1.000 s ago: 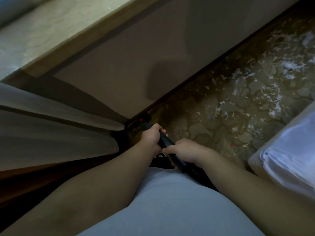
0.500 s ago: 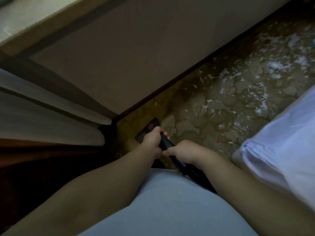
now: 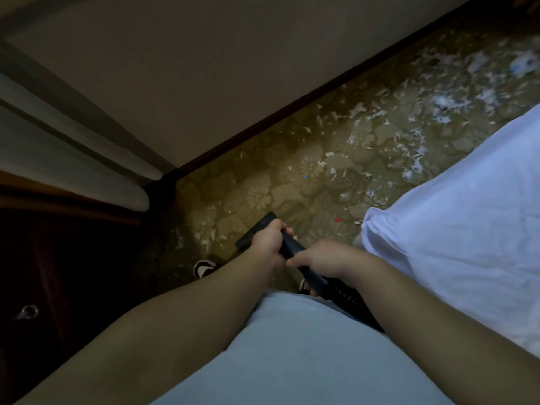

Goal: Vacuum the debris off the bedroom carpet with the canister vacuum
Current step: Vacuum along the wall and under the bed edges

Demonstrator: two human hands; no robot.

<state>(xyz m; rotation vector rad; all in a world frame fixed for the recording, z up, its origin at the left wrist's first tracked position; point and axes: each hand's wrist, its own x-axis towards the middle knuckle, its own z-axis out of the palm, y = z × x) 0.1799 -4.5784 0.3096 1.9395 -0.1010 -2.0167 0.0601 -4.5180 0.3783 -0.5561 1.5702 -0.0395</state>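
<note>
At centre frame we see the left hand (image 3: 267, 244), fingers curled round the dark vacuum wand (image 3: 289, 248), just ahead of the right hand (image 3: 318, 260), whose fingers wrap the same wand lower down. The floor head (image 3: 258, 225) sits on the patterned carpet (image 3: 263, 194) just beyond the left hand. White paper scraps (image 3: 415, 147) litter the carpet toward the upper right, beside the white bedsheet (image 3: 467, 229).
</note>
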